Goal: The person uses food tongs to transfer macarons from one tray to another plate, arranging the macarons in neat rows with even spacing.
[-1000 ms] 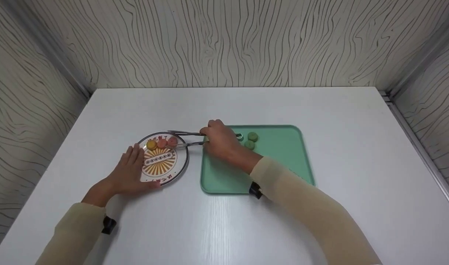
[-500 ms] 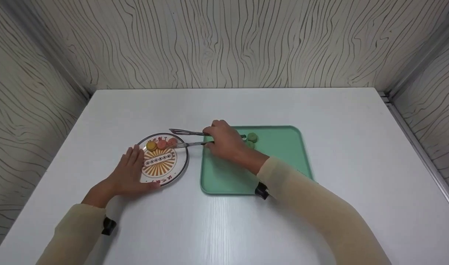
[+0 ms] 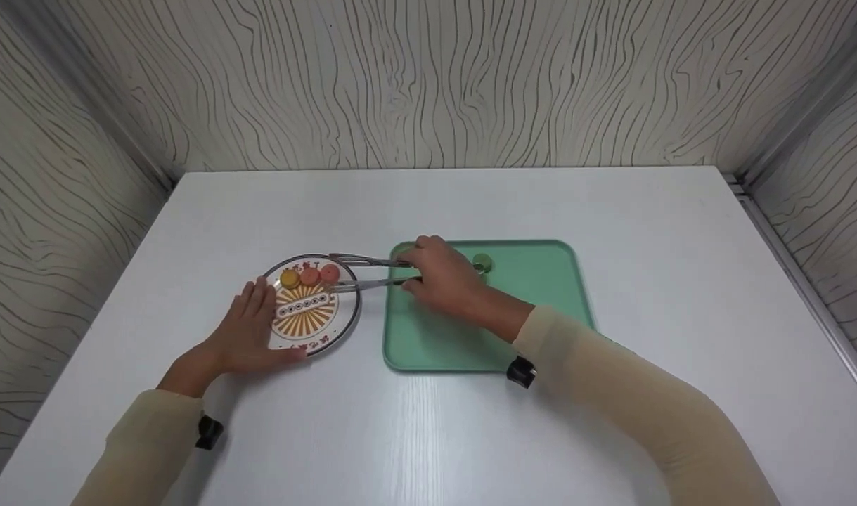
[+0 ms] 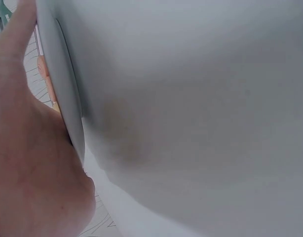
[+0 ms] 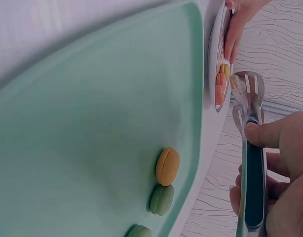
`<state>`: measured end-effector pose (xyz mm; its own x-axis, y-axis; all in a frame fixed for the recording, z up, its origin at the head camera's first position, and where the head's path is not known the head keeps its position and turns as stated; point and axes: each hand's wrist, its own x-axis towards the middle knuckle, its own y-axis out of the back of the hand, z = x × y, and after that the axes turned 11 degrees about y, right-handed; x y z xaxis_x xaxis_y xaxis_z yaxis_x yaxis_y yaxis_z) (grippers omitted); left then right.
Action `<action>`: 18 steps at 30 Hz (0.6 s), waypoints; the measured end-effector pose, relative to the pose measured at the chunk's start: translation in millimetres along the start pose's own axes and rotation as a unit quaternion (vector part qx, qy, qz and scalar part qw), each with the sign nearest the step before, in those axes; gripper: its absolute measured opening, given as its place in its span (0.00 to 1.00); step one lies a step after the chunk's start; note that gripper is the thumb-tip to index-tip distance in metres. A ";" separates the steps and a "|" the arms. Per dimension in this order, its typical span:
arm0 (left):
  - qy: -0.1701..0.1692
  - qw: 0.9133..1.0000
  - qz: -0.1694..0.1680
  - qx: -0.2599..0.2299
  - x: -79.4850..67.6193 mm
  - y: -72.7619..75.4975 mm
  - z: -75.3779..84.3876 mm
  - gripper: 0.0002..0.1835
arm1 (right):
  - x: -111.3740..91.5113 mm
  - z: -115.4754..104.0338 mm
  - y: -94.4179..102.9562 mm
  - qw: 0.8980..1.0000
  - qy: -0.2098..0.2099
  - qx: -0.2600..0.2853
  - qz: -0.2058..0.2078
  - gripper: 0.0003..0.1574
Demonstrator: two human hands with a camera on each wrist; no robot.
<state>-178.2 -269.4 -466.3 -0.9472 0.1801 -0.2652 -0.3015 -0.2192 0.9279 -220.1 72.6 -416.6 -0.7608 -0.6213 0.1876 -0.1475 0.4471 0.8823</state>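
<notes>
My left hand (image 3: 249, 336) rests along the left rim of a round white plate (image 3: 345, 316), fingers straight and thumb stretched along its near edge. On the plate's far side sit a yellow macaron (image 3: 290, 278) and two pink macarons (image 3: 310, 275), side by side. My right hand (image 3: 446, 277) grips metal tongs (image 5: 253, 163) with dark handle inlays, thumb on one arm. The tongs' prongs stand apart at the plate's right edge, right of the pink macarons, with nothing between them.
Under my right hand lies a green tray (image 3: 428, 351). It bears an orange macaron (image 5: 168, 166) and green macarons (image 5: 162, 200), partly hidden by the hand in the head view. Patterned panels (image 3: 428, 84) enclose the white table (image 3: 372, 436) behind and at both sides.
My right hand and the tongs have shifted right over the tray, the prongs drawing away from the right-hand pink macaron. My left hand and the plate have stayed in place.
</notes>
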 end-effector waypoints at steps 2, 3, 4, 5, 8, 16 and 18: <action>-0.001 1.000 0.000 -0.002 0.1 0.4 0.1 0.70 | -4.8 1.0 1.3 1.000 0.003 0.007 0.005 0.20; -0.002 1.000 0.000 -0.003 0.3 0.6 -0.1 0.70 | -7.0 1.6 1.8 1.000 0.005 0.010 0.007 0.20; -0.002 1.000 0.000 -0.003 0.5 0.5 -0.2 0.70 | -9.7 2.2 2.1 1.000 0.007 0.013 0.010 0.20; -0.004 1.000 0.001 -0.003 1.0 0.3 -0.3 0.70 | -12.2 2.7 2.4 1.000 0.009 0.015 0.014 0.21; -0.004 1.000 0.002 -0.005 2.4 -0.4 -1.0 0.70 | -19.0 3.9 3.7 1.000 0.010 0.018 0.022 0.21; -0.004 1.000 0.003 -0.021 1.7 -2.8 -2.2 0.70 | -35.4 5.6 9.3 0.999 0.014 0.023 0.025 0.21; -0.003 1.000 0.003 -0.019 1.3 -3.4 -2.5 0.70 | -39.1 7.1 10.7 0.999 0.015 0.019 0.025 0.21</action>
<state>-178.7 -270.9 -470.4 -0.9482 0.1845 -0.2585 -0.3004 -0.2568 0.9186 -196.4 106.2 -417.6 -0.7489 -0.6161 0.2440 -0.1341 0.5015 0.8547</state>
